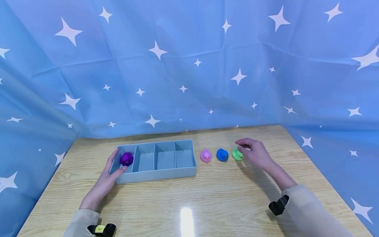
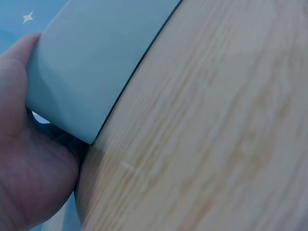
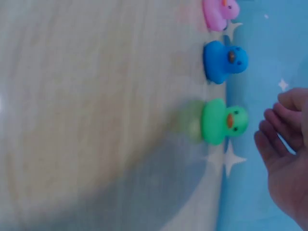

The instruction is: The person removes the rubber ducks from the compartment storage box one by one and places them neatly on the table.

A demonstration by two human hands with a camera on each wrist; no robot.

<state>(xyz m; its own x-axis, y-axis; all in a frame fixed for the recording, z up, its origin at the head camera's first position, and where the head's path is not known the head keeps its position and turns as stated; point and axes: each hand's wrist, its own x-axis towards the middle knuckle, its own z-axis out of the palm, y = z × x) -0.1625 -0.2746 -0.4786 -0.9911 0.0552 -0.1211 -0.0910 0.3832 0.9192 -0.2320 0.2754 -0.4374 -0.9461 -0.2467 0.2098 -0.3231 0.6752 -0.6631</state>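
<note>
Green duck point(image 1: 236, 155): on the desk point(image 1: 225, 197), beyond the tray's point(image 1: 156, 174) right end, last in the row.
Right hand point(image 1: 257, 154): the nearer one; thumb and fingers apart, loosely bent, holding nothing; green duck lies below it, on its tray side.
Blue duck point(image 1: 222, 155), pink duck point(image 1: 205, 156): between green duck and tray, pink nearest.
Tray's long axis: roughly along the row.
Left hand point(image 1: 104, 180): grips the tray's left end.
Purple toy point(image 1: 126, 159): tray's leftmost compartment.
</note>
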